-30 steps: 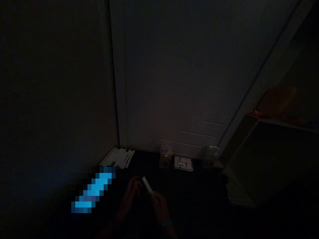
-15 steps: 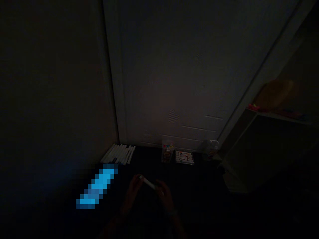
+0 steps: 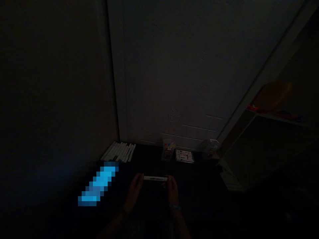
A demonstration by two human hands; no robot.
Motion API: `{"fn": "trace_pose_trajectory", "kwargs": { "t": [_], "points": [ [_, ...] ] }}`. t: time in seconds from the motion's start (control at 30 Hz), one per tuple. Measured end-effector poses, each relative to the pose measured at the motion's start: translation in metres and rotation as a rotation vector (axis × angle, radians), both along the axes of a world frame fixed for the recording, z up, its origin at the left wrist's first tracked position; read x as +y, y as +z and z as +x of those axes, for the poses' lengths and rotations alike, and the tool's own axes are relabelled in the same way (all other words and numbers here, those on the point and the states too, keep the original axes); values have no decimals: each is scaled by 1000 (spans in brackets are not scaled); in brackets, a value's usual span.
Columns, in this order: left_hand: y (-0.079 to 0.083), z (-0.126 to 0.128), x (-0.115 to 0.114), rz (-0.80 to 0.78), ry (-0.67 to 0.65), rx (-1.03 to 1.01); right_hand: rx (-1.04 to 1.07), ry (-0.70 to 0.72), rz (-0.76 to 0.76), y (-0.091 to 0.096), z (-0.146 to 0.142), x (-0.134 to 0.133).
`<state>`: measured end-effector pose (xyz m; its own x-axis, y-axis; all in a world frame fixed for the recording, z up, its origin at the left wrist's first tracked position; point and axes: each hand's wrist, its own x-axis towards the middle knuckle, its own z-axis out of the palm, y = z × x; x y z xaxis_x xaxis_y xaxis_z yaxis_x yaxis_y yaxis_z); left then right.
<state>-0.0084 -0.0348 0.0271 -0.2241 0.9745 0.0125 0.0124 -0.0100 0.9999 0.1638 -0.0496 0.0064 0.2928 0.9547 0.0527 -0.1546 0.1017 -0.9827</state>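
Observation:
A white marker (image 3: 155, 178) with dark print on its barrel lies level between my two hands, above the dark tabletop (image 3: 199, 189). My left hand (image 3: 136, 186) pinches its left end. At the other end, the fingers of my right hand (image 3: 172, 187) are closed on it. Both ends of the marker are covered by fingers. A row of similar white markers (image 3: 119, 152) lies side by side at the back left of the table, beyond my left hand.
A bright blue pixelated patch (image 3: 98, 182) is at the left. Along the wall (image 3: 174, 83) stand a clear pack with coloured marks (image 3: 168, 150), a flat case of markers (image 3: 184, 156) and a clear container (image 3: 211, 148). A shelf unit (image 3: 239, 149) rises at the right. The room is very dark.
The marker has turned from slanting down to the right to nearly level. My right hand has risen and moved slightly right, to the marker's right end. My left hand has barely moved.

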Motion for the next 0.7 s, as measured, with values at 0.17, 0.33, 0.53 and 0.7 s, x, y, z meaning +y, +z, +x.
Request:
{"fn": "trace_pose_trajectory", "kwargs": {
  "t": [0.17,0.33,0.53,0.7],
  "points": [
    [-3,-1,1,31,-114,36,7,-64,-26,-2,0,1],
    [-1,-1,1,72,-116,75,8,-93,-28,-4,0,1],
    [-2,0,0,46,-99,49,12,-88,-17,-4,-1,0],
    [0,-1,0,12,-43,32,15,-127,-27,-4,2,-1]
  ]
}}
